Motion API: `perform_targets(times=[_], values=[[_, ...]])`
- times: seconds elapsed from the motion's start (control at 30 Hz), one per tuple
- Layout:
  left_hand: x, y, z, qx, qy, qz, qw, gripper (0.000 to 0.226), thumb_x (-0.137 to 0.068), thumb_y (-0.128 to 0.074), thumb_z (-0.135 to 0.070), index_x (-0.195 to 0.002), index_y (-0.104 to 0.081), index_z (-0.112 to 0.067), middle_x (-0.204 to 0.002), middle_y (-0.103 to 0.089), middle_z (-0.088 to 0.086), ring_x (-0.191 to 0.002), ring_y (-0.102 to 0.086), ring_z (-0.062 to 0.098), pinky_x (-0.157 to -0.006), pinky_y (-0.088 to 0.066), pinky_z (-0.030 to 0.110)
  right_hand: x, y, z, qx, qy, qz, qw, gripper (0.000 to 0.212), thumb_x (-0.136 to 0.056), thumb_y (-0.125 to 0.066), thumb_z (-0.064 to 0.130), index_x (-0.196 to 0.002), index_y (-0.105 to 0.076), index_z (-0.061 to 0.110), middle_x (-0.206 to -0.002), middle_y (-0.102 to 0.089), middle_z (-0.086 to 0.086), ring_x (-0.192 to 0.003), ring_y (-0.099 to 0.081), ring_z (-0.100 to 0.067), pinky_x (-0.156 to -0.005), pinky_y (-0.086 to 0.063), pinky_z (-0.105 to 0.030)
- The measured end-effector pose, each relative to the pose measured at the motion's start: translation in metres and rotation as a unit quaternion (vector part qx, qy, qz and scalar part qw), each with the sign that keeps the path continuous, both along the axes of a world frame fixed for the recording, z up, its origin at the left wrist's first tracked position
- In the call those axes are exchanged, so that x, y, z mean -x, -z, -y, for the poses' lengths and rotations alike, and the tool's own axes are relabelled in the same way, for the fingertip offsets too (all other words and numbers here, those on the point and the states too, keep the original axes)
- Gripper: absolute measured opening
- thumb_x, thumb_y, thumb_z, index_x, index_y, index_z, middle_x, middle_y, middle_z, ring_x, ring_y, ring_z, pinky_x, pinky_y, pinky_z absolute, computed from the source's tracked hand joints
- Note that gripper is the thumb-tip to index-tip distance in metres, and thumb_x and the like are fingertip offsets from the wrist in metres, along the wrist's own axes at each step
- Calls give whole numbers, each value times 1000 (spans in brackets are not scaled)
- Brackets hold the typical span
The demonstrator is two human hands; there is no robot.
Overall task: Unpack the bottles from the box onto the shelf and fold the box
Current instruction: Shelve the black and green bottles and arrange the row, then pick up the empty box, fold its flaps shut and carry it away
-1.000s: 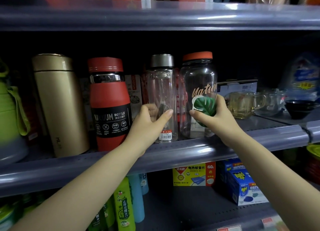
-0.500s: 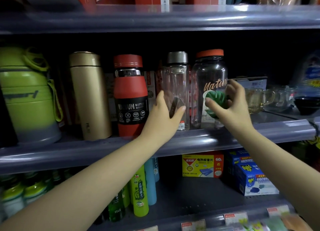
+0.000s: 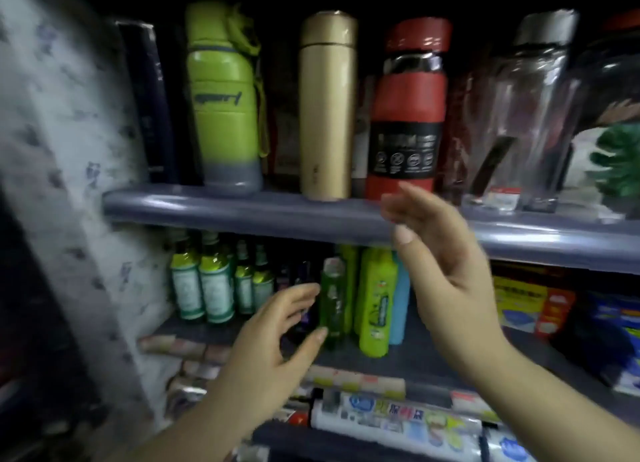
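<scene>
On the grey shelf (image 3: 242, 212) stand a green sport bottle (image 3: 225, 98), a gold flask (image 3: 327, 105), a red vacuum bottle (image 3: 408, 108), a clear bottle with a steel cap (image 3: 533, 115) and, cut off at the right edge, a clear bottle with a green leaf print (image 3: 616, 122). My left hand (image 3: 273, 344) hovers low in front of the lower shelf, fingers spread, holding nothing. My right hand (image 3: 446, 274) is in mid-air below the shelf edge, fingers loose and empty. No box is in view.
The lower shelf holds small green-liquid bottles (image 3: 204, 288), taller green and blue bottles (image 3: 377, 299) and coloured cartons (image 3: 533, 302) at the right. Rolled packets (image 3: 398, 420) lie below. A pale patterned wall panel (image 3: 62, 132) bounds the left side.
Both hands have let go of the two clear bottles and dropped away from the shelf. The view has swung left and down, so the bottles now sit toward the right.
</scene>
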State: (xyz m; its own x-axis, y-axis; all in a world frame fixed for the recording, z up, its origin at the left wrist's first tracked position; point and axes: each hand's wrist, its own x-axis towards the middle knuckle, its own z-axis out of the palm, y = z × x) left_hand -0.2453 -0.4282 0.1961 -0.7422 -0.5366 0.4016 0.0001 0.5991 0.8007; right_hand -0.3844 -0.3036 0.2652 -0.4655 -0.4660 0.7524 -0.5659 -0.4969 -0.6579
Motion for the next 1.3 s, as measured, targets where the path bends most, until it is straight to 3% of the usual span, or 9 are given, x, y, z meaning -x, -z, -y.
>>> perform_targets(times=[0.07, 0.2, 0.3, 0.37, 0.47, 0.6, 0.8, 0.93, 1.3], values=[[-37, 40, 15, -38, -59, 45, 997, 47, -86, -64, -29, -115, -45, -61, -125, -51, -35, -120, -47, -10, -103, -41, 21, -33, 29, 26, -61, -79, 8, 995, 40, -90, -57, 27, -128, -52, 19, -123, -63, 7, -117, -57, -5, -97, -46, -22], [-119, 111, 15, -102, -190, 71, 974, 44, -80, -65, -26, -121, -51, -30, -117, -57, -28, -109, -56, -8, -95, -45, 14, -95, 87, 71, -152, -212, 57, 964, 40, -89, -55, 40, -127, -52, 28, -122, -61, 19, -119, -55, -2, -100, -46, -29], [-187, 159, -2, -114, -306, 113, 939, 28, -81, -62, -26, -108, -61, -30, -107, -62, -10, -90, -61, 4, -79, -49, 10, -142, 127, 95, -195, -300, 77, 931, 46, -83, -57, 50, -125, -52, 33, -122, -62, 18, -118, -56, -3, -99, -46, -29], [-225, 191, -14, -104, -353, 132, 920, 46, -78, -55, -34, -121, -48, -46, -120, -58, -11, -101, -59, -1, -90, -47, 13, -171, 154, 107, -219, -353, 84, 906, 48, -82, -60, 53, -124, -53, 30, -121, -63, 15, -117, -57, -4, -99, -47, -30], [-267, 229, -41, -146, -436, 155, 874, 45, -77, -51, -44, -120, -44, -48, -124, -55, -17, -110, -50, -6, -94, -39, 7, -208, 197, 117, -264, -427, 87, 860, 39, -83, -60, 34, -121, -55, 30, -121, -65, 10, -115, -59, -4, -97, -47, -24], [-287, 262, -84, -199, -565, 132, 790, 46, -87, -61, -30, -130, -46, -23, -125, -53, -8, -113, -54, 6, -99, -44, 25, -238, 250, 121, -336, -500, 59, 796, 38, -82, -60, 34, -120, -54, 36, -120, -64, 15, -117, -56, -2, -98, -45, -20], [-272, 322, -147, -294, -657, 119, 684, 46, -90, -58, -28, -134, -45, -23, -129, -53, -8, -116, -53, 5, -99, -48, 34, -235, 326, 122, -435, -527, -11, 730, 42, -88, -56, 37, -129, -51, 29, -127, -58, 9, -120, -54, -7, -104, -44, -35], [-256, 367, -168, -331, -687, 111, 637, 49, -90, -60, -26, -135, -43, -22, -133, -51, -8, -118, -52, 3, -99, -47, 28, -223, 386, 114, -498, -520, -22, 693, 40, -93, -56, 15, -123, -47, 41, -128, -56, 11, -120, -52, -1, -104, -43, -26], [-279, 556, -164, -368, -689, 128, 611, 49, -91, -57, -28, -137, -40, -20, -135, -50, -6, -122, -50, 8, -103, -44, 34, -223, 601, 100, -627, -412, -26, 661, 37, -93, -55, 18, -122, -45, 40, -130, -52, 6, -116, -49, 7, -87, -38, -1]])
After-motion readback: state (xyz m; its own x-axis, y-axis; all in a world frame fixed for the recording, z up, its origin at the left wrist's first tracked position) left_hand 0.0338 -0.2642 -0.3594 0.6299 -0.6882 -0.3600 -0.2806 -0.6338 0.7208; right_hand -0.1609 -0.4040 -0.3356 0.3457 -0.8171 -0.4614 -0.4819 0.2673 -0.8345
